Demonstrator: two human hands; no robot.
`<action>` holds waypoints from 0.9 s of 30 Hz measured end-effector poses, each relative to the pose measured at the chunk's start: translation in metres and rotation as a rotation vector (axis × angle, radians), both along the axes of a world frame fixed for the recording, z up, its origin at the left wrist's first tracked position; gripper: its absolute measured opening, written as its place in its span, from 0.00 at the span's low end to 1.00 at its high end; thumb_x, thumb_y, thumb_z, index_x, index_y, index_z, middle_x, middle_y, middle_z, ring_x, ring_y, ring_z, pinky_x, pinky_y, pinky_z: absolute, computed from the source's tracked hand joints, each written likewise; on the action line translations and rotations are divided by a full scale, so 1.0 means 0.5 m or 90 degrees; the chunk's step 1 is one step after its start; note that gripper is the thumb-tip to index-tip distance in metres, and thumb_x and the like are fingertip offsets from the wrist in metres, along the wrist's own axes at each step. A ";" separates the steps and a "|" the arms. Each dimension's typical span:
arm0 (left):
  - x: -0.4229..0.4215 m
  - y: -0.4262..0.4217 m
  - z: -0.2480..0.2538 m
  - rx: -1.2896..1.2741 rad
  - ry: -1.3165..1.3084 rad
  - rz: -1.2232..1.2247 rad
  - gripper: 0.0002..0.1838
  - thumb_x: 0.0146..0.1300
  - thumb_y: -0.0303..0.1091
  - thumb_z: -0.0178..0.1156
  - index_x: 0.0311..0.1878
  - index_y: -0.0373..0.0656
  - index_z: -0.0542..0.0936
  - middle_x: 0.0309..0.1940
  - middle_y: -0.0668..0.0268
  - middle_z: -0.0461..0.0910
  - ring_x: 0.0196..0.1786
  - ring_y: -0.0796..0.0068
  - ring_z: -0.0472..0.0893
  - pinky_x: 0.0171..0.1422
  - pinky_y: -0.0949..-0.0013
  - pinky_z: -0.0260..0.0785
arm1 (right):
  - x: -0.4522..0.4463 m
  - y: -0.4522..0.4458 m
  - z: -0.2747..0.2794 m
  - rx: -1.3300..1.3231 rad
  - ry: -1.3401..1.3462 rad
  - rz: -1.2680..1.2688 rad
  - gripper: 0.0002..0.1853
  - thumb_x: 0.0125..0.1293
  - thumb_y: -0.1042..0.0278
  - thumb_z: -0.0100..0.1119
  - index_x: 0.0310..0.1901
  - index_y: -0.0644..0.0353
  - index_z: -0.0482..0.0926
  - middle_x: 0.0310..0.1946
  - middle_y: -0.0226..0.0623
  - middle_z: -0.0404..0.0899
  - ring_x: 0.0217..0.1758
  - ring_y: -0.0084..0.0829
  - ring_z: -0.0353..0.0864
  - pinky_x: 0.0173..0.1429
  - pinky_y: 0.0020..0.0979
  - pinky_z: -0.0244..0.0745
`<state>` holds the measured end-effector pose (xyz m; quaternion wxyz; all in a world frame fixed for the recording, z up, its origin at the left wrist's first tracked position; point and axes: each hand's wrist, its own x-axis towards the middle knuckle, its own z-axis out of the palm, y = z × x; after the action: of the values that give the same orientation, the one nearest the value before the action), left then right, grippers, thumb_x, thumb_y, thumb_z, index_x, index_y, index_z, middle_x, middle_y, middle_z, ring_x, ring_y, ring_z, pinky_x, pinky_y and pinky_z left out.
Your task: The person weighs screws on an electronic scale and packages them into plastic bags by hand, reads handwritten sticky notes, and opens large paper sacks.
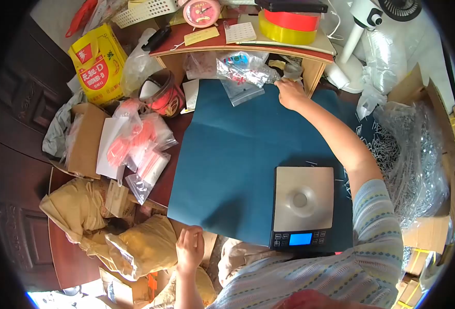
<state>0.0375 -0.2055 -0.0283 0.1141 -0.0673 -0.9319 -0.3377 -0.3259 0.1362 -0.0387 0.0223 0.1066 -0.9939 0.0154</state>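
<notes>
My right hand reaches to the back of the blue-green mat. Its fingers pinch the right edge of a shiny plastic bag below the shelf. A small zip bag lies under that bag, partly over the mat. Close to the front left edge of the table, my left hand is raised with fingers loosely bent, and I see nothing in it. A digital scale with a steel top and lit blue display sits at the mat's front right. A few small screws or nails lie beside it.
Many metal screws or nails spill from a plastic-lined carton on the right. Pink-and-clear bags lie on the left, near a red tub. The shelf holds a pink clock and tape rolls.
</notes>
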 end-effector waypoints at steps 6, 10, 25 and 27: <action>-0.028 0.008 -0.015 0.023 -0.008 0.014 0.10 0.53 0.16 0.56 0.39 0.37 0.73 0.36 0.56 0.77 0.37 0.58 0.78 0.41 0.63 0.72 | -0.023 -0.029 0.030 0.018 0.001 -0.006 0.12 0.54 0.67 0.54 0.39 0.61 0.78 0.41 0.43 0.79 0.49 0.40 0.77 0.57 0.42 0.67; -0.110 0.010 -0.014 -0.038 0.035 0.009 0.11 0.53 0.18 0.56 0.41 0.35 0.72 0.42 0.51 0.75 0.46 0.51 0.75 0.52 0.56 0.67 | 0.009 -0.082 0.045 -0.170 -0.039 0.113 0.11 0.53 0.66 0.55 0.38 0.59 0.78 0.36 0.46 0.79 0.45 0.42 0.78 0.51 0.38 0.72; -0.565 0.082 -0.068 -0.231 0.006 0.308 0.26 0.59 0.46 0.57 0.54 0.37 0.70 0.45 0.53 0.74 0.51 0.54 0.72 0.53 0.52 0.62 | -0.016 -0.148 0.057 -0.319 0.039 0.222 0.22 0.56 0.71 0.54 0.54 0.58 0.67 0.55 0.45 0.67 0.62 0.45 0.64 0.64 0.40 0.62; -0.576 0.085 -0.066 -0.211 0.004 0.297 0.19 0.57 0.43 0.60 0.46 0.39 0.74 0.41 0.57 0.74 0.48 0.56 0.72 0.51 0.54 0.61 | -0.014 -0.144 0.069 -0.318 0.038 0.222 0.21 0.56 0.71 0.54 0.53 0.58 0.68 0.54 0.46 0.68 0.61 0.45 0.66 0.63 0.40 0.63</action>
<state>-0.2508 -0.1632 -0.0614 0.1791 0.1298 -0.9644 -0.1449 -0.3327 0.0644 -0.0041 0.0743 0.2674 -0.9250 0.2597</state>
